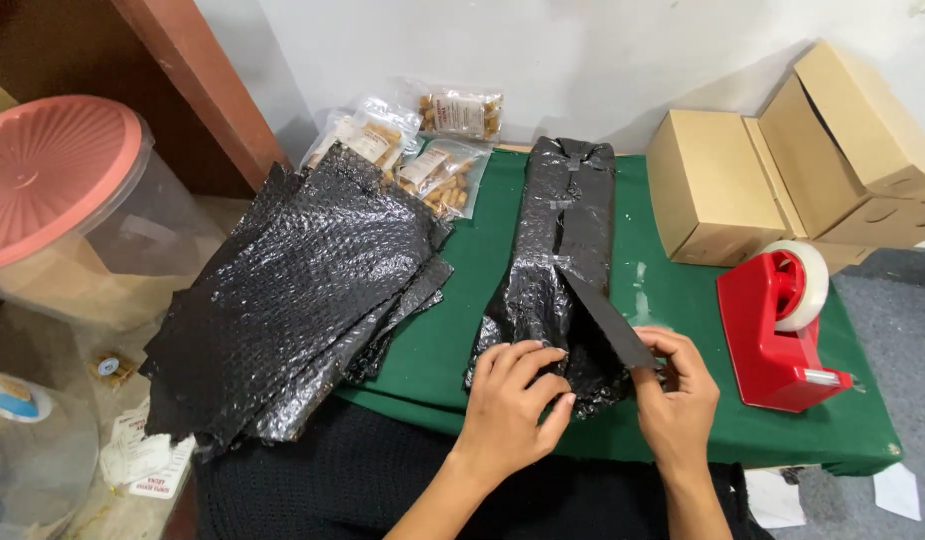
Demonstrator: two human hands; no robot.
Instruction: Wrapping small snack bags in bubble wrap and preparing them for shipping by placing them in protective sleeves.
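At the near edge of the green-covered table (682, 300), a left hand (512, 400) presses flat, fingers spread, on a black bubble-wrapped parcel (557, 260), while the right hand (677, 395) pinches its folded flap between thumb and fingers. A red tape dispenser (777, 335) stands just right. Loose black bubble-wrap sheets (302, 290) overhang the left edge; snack packets (422, 145) and cardboard boxes (782, 160) line the far edge.

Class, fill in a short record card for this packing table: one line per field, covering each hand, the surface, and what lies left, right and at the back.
left hand: pressing flat on black bubble-wrapped parcel
right hand: pinching a dark flap at the parcel's near end
surface: green cloth
left: stack of black bubble-wrap sheets
right: red tape dispenser, cardboard boxes
back: clear snack bags
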